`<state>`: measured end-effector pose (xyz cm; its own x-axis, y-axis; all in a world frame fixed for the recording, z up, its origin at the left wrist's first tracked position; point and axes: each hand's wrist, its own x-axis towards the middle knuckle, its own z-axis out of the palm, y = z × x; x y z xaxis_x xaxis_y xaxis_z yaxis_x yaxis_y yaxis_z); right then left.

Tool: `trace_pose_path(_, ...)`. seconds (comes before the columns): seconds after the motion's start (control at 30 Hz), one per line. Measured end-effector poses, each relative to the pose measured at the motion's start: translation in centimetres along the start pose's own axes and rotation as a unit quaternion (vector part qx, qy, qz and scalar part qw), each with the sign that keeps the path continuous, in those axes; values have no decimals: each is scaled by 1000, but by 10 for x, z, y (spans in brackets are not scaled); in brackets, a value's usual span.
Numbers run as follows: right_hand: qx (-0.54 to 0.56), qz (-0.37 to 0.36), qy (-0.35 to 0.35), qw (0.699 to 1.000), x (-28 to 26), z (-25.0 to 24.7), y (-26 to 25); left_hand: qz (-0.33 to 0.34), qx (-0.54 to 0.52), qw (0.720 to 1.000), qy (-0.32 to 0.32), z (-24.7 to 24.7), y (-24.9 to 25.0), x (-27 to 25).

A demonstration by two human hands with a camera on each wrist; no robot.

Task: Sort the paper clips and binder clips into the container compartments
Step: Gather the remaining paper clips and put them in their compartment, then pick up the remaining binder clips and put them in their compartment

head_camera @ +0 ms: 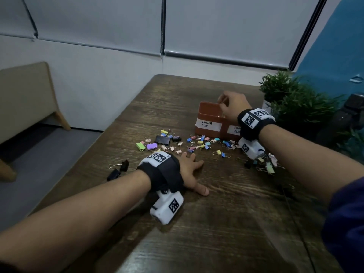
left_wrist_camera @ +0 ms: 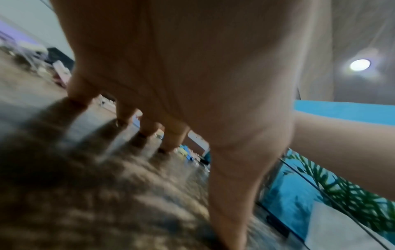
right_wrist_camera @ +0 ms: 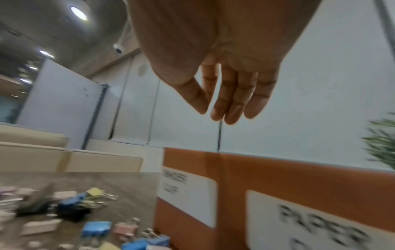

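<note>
Table (head_camera: 226, 203): dark wood grain, and everything here rests on it; my two forearms reach over it from the near edge.
Plants (head_camera: 295, 99): leafy green, at the far right corner of the table, just behind my right wrist.
Container (head_camera: 208, 119): an orange box standing upright past the scattered clips, with two compartments side by side. The left one has a white label reading BINDER CLIP; the right one's label is partly hidden by my wrist in the head view, and in the right wrist view it reads PAPER at the start.
My left hand (head_camera: 190, 172): lies flat on the table, palm down, fingers spread and straight, gripping nothing. Its fingertips point toward the clip pile and stop just short of it.
My right hand (head_camera: 231, 106): is raised above the container's top rim, around the divide between the two compartments. The right wrist view shows the fingers (right_wrist_camera: 233, 94) straight and hanging down together, relaxed, with nothing between them.
Binder clips (head_camera: 177, 142): a loose scatter of pastel and black ones in front of the container, between it and my left hand; a second bunch lies under my right wrist.
Two black clips (head_camera: 118, 170): apart from the rest, left of my left wrist.
Paper clips: I cannot pick any out in the scatter.
</note>
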<state>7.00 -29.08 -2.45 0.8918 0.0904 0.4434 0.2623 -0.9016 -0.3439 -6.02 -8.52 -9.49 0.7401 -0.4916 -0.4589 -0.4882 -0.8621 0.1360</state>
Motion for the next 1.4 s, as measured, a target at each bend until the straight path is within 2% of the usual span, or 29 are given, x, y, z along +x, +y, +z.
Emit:
trace_pose_path(0.07, 5, -54, -29, 998, -13, 0, -28, 21, -62, 997, 35, -2, -12, -10)
trace_pose_path(0.17, -25, -115, -172, 978, -33, 15, -60, 42, -142, 974, 172, 4, -38, -31)
trace_pose_path(0.23, -77, -141, -256, 953, -43, 33, -69, 4, -131, 955, 267, 4, -56, -40)
trace_pose_path(0.33, -141, -123, -331, 925, -51, 52, -73, -55, -106, 938, 325, -1, -76, -44)
trace_pose_path(0.43, -140, -96, -358, 918, -54, 60, -74, -87, -82, 945, 303, -1, -86, -36)
trace_pose_path(0.63, -124, -90, -330, 931, -61, 65, -66, -88, -10, 968, 234, 2, -84, -21)
trace_pose_path(0.8, -140, -139, -304, 932, -71, 61, -63, -72, -24, 964, 256, 5, -83, -17)
trace_pose_path(0.93, -120, -134, -298, 937, -77, 58, -61, -61, -3, 962, 268, 3, -79, -20)
trace_pose_path(1.03, -99, -125, -303, 940, -80, 54, -59, -16, 31, 951, 306, -1, -65, -29)
trace_pose_path(1.07, -97, -125, -304, 939, -81, 52, -58, -2, 23, 956, 294, -2, -58, -32)
trace_pose_path(1.2, -102, -118, -305, 940, -82, 49, -59, 7, -32, 986, 164, -1, -38, -36)
trace_pose_path(1.4, -114, -106, -309, 938, -89, 43, -52, 0, -58, 992, 112, 1, -34, -27)
